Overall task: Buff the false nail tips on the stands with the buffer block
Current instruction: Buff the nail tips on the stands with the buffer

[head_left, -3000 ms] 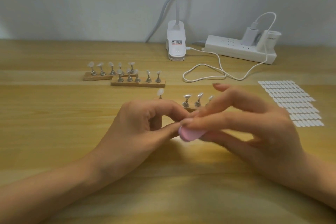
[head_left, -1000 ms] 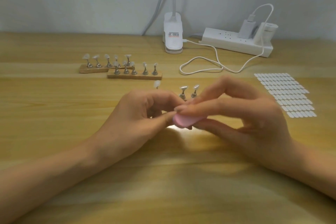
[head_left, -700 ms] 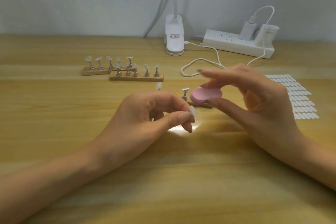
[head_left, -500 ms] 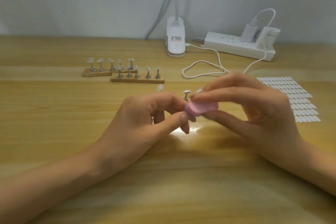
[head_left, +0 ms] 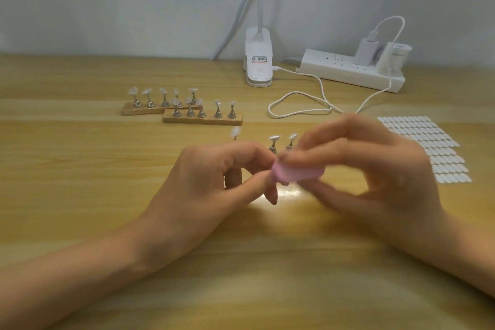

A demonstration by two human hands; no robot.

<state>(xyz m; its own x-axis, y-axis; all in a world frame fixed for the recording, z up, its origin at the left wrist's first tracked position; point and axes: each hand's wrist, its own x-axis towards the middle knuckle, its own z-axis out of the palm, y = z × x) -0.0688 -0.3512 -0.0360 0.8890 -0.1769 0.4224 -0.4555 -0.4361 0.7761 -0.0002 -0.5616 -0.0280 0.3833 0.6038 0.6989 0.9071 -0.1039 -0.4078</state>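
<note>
Pinching buffer block (head_left: pixel 297 173), right hand (head_left: pixel 375 171); left hand (head_left: pixel 209 182) pinched at its edge.

Counter (head_left: pixel 80 182): pale wood grain, smooth, semi-gloss, with a bright lamp reflection in the near centre.
Buffer block (head_left: pixel 297 173): pink, matt; texture lost to blur.
Stand bases (head_left: pixel 202 120), far left: bare-looking wood, matt, rough edges.
Pegs (head_left: pixel 217 114): polished silver metal, reflective.
Nail tip (head_left: pixel 235 131), centre: milky translucent plastic, slight sheen.
Power strip (head_left: pixel 348 72) and lamp clip (head_left: pixel 258 61), far: smooth white plastic, light gloss.
Cable (head_left: pixel 297 104): white, smooth sheath.
Tabs (head_left: pixel 428 147), right: white, matt.
</note>
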